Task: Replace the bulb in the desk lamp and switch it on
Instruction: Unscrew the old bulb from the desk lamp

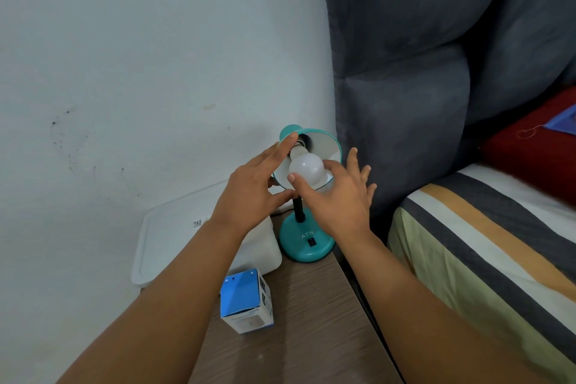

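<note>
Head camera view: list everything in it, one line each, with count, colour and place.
lamp: one, teal, at the back of the table, shade tilted toward the camera.
bulb: one, white, in the shade, metal base at the socket, unlit.
box: one, blue and white, on the table in front of the lamp.
table: one, brown wood grain, between wall and bed.
container: one, white plastic, lidded, left of the lamp.
headboard: one, dark grey, padded, right of the wall.
bed: one, striped cover, on the right.
pillow: one, red, on the bed.
left hand: one, on the shade's left rim.
right hand: one, fingertips on the bulb.
</note>
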